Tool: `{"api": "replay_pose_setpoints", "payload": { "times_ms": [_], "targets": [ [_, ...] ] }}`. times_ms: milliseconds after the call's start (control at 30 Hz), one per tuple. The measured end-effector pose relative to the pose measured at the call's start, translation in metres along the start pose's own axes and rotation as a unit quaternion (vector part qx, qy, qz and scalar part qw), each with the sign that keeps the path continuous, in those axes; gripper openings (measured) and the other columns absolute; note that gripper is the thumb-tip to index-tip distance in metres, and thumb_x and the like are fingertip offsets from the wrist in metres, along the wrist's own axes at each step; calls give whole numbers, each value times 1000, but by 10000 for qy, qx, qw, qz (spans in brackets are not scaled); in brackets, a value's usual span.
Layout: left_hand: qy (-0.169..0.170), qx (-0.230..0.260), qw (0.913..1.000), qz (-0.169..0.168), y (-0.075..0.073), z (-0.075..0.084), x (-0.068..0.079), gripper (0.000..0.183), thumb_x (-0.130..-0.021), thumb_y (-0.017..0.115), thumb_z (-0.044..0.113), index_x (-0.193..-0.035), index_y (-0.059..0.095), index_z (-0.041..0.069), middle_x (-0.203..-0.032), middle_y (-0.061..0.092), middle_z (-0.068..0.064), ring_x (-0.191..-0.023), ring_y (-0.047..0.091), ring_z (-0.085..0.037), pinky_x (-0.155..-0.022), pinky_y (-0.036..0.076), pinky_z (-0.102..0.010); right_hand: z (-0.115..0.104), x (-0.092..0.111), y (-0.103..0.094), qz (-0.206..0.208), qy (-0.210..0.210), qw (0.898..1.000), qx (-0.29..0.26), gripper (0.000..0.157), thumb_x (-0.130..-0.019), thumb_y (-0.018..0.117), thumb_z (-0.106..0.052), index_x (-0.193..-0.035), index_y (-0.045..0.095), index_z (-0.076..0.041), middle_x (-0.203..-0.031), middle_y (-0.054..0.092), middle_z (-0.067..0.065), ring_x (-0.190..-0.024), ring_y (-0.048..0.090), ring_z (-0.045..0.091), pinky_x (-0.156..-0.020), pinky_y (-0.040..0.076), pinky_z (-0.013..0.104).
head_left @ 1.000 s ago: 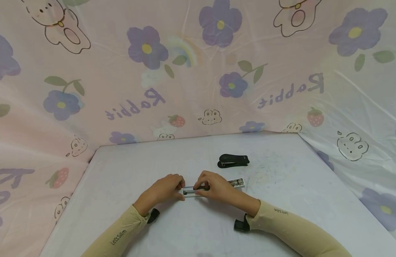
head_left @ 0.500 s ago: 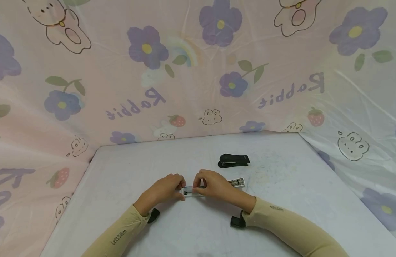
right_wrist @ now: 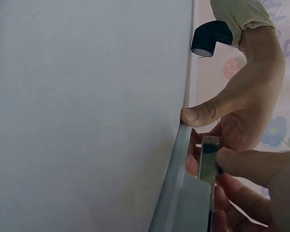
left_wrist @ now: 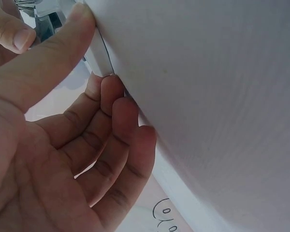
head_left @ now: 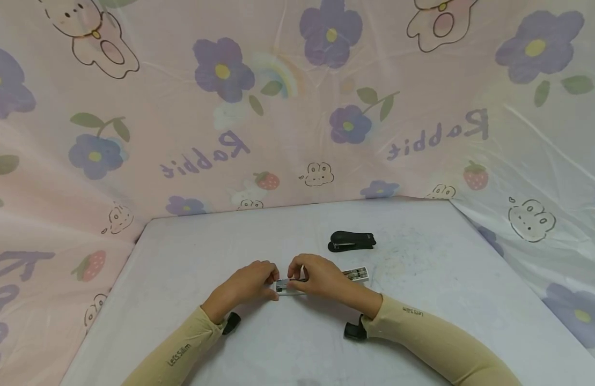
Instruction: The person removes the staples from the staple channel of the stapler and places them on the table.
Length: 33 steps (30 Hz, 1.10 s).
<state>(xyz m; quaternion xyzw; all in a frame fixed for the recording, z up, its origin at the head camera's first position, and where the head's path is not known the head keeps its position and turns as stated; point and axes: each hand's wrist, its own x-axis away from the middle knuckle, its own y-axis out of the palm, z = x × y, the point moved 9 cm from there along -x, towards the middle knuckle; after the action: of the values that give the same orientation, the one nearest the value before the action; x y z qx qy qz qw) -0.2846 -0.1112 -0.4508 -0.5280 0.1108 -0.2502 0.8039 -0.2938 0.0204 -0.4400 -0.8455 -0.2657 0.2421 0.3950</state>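
Observation:
A long white stapler point(head_left: 360, 274), laid open with metal parts along its inside, lies on the table under both hands. My left hand point(head_left: 246, 283) grips its left end, thumb on the near side and fingertips on the far side. Farther right, my right hand point(head_left: 326, 276) bends over the middle and hides part of it. In the right wrist view its thumb and curled fingers pinch at the shiny metal strip point(right_wrist: 210, 153) inside the white casing point(right_wrist: 191, 205). The left thumb point(left_wrist: 70, 36) lies along the end in the left wrist view.
A black stapler point(head_left: 352, 241) lies behind the right hand. The table point(head_left: 220, 236) has a white cover, and a patterned cloth point(head_left: 278, 123) hangs along its back and sides. Black wrist cameras point(head_left: 355, 331) sit below the sleeves.
My right hand has shifted slightly left and away from me along the white stapler, and less of the dark piece between its fingers shows. The left hand keeps its place.

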Motion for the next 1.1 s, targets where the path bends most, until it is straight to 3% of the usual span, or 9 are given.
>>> {"api": "replay_pose_setpoints", "payload": {
  "times_ms": [433, 567, 800, 1100],
  "targets": [
    [-28, -57, 10000, -4, -1, 2, 0, 36, -85, 94, 22, -103, 65, 9, -93, 60, 0, -87, 52, -14, -76, 49, -35, -5, 0, -3, 46, -160, 9993, 347, 12, -95, 85, -22, -102, 75, -19, -91, 64, -9, -74, 55, 5, -66, 47, 22],
    [-24, -46, 10000, -23, -2, 2, 1, 37, -85, 94, 22, -102, 65, 8, -93, 60, 0, -87, 52, -15, -76, 48, -36, -7, 2, -7, 60, -207, 9995, 235, 12, -95, 84, -20, -102, 75, -17, -91, 65, -7, -78, 60, 12, -67, 47, 23],
    [-57, -89, 9999, -18, 0, 0, -1, 36, -85, 94, 21, -104, 65, 9, -93, 59, 0, -86, 51, -15, -76, 49, -37, -5, 7, -11, 90, -264, 9996, 41, 11, -96, 83, -20, -102, 75, -18, -89, 63, -12, -78, 58, 7, -69, 49, 23],
    [-66, -124, 9999, -11, 1, -1, -1, 37, -84, 94, 22, -102, 65, 10, -93, 59, 2, -87, 52, -14, -76, 49, -35, -10, 19, -14, -10, -392, 9988, -289, 8, -97, 82, -16, -101, 75, -18, -90, 64, -11, -81, 61, 12, -72, 51, 25]
  ]
}}
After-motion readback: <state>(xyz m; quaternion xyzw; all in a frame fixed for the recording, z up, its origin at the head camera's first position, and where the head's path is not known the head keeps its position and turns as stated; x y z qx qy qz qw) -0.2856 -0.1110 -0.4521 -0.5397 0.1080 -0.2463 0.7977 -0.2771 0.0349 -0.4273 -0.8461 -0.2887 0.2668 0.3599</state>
